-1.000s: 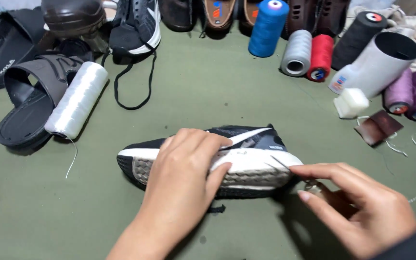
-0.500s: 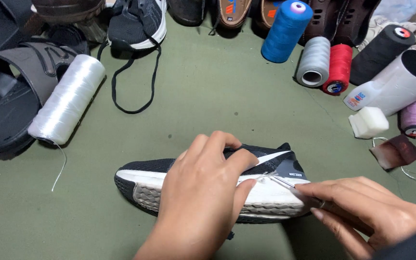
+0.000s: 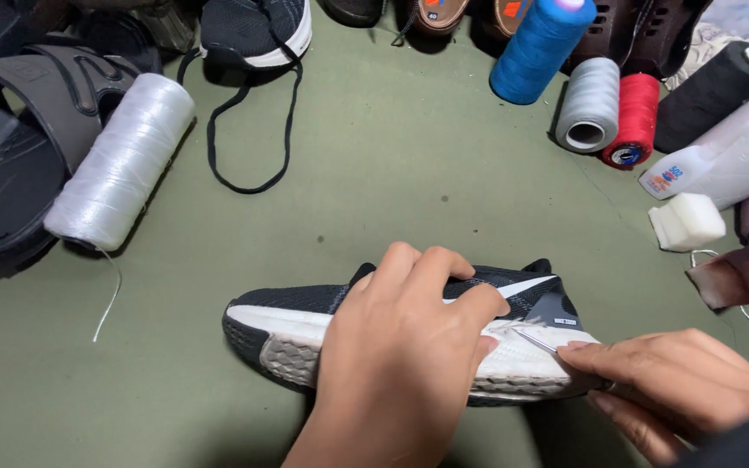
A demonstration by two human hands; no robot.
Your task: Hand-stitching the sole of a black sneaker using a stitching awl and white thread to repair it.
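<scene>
The black sneaker (image 3: 409, 334) lies on its side on the olive-green mat (image 3: 392, 173), near centre, white sole toward the viewer and heel to the right. A thin metal needle or awl (image 3: 535, 340) sits at the seam between upper and sole close to the heel. A short stretch of pale stitching or thread appears to show at that point; the seam along the rest of the sole shows no visible stitching, so in my judgement most of the work is left. Whether thread is on the needle cannot be told.

Left hand (image 3: 400, 364): laid palm down over the middle of the shoe, fingers curled over the upper, clamping it flat against the mat.

Right hand (image 3: 678, 390): entering from the near right, fingertips pinched on the tool's end, resting against the heel of the sole.

Surroundings: a large white thread spool (image 3: 119, 165) to the far left beside a black sandal (image 3: 19, 165); a loose black lace (image 3: 249, 130); blue (image 3: 535, 48), grey (image 3: 589, 104) and red (image 3: 630, 121) thread cones at the far right; a white wax block (image 3: 687, 221).
</scene>
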